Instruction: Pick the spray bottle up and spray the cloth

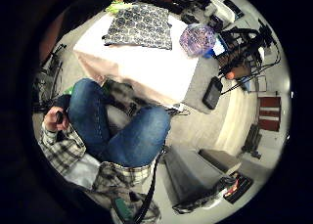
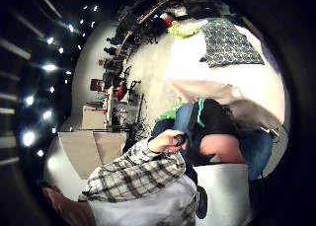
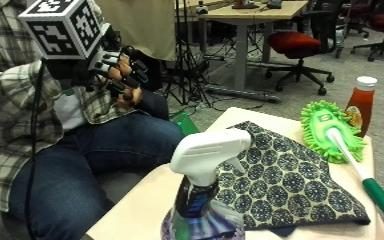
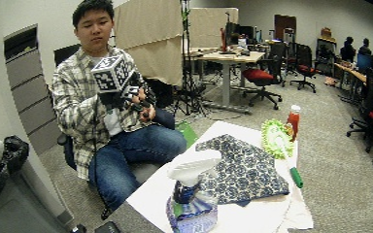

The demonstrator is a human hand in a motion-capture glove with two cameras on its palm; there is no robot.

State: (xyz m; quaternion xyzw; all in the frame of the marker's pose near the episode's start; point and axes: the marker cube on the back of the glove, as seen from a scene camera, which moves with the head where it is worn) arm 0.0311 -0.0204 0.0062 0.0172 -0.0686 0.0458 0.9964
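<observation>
While you sit beside the bench (image 3: 149, 192), your gloved right hand (image 3: 122, 75) is raised in front of your chest, well apart from everything on it, and the grip is empty, with its fingers (image 3: 133, 80) loosely curled around nothing. Your spray bottle (image 3: 202, 187) stands upright at the near corner of the bench, its white trigger head pointing across the patterned cloth (image 3: 285, 182), which lies flat just beside it and spreads over the middle of the bench. Beyond the cloth you have a green mop head (image 3: 332, 130) with a white and green handle lying along the far edge, and a red sauce bottle (image 3: 360, 105) standing upright at the far corner next to it. From the little finger side palm view you look down on the cloth (image 1: 139, 26), the spray bottle (image 1: 197, 39) beside it, and your jeans
</observation>
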